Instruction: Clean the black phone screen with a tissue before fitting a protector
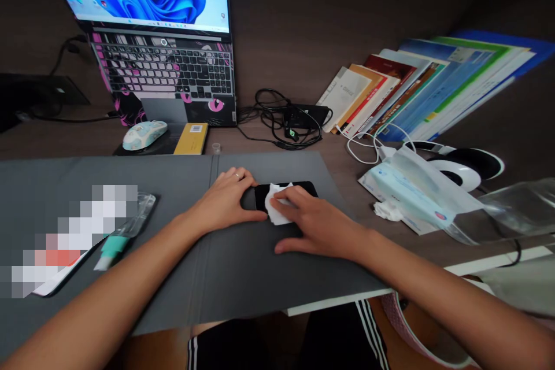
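A black smartphone (309, 187) lies flat on the grey desk mat (243, 277), its long side running left to right. My left hand (228, 199) grips its left end, with the thumb at the near edge and the fingers at the far edge. On the screen, my right hand (314, 219) presses a crumpled white tissue (278, 217) under its fingertips, with the thumb stretched out on the near side. Much of the phone is hidden by the tissue and the right hand. To the left lies a clear spray bottle (141, 208) with a teal collar, beside a partly blurred-out white object (56, 277).
A laptop (169, 69) stands at the back, with a mouse (145, 134) and a yellow box (191, 139) before it. Tangled cables and a charger (306, 117) lie behind the mat. Books (381, 92), headphones (459, 167), a tissue pack (405, 193) and a crumpled tissue (389, 211) are at right.
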The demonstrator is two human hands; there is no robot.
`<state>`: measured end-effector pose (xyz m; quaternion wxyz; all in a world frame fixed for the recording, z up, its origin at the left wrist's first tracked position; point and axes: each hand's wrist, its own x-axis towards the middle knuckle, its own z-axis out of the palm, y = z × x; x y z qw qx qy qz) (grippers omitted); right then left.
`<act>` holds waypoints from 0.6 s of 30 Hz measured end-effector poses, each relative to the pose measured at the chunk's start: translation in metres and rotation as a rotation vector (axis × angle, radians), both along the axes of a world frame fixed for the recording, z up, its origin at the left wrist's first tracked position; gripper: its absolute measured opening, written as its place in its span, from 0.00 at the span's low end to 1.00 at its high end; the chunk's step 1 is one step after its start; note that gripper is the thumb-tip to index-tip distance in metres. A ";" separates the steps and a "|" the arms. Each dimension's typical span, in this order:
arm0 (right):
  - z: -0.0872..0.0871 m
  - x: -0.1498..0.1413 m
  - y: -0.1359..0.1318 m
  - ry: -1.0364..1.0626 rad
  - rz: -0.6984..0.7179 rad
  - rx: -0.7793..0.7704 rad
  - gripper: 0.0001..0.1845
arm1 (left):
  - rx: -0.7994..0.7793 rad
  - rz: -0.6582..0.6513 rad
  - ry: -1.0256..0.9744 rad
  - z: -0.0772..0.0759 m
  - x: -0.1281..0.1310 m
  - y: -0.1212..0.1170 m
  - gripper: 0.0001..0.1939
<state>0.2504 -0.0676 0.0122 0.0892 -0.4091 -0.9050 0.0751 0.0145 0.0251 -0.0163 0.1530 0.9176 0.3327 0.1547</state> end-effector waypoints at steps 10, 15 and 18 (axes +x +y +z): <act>-0.005 -0.025 0.034 -0.035 0.011 0.142 0.47 | -0.003 -0.004 0.004 0.001 0.001 0.002 0.26; 0.000 -0.010 0.016 -0.061 0.036 0.060 0.44 | -0.006 -0.011 0.003 0.002 0.001 0.001 0.28; 0.002 -0.007 0.013 -0.051 0.023 0.027 0.42 | -0.001 -0.004 0.005 0.002 0.001 0.001 0.29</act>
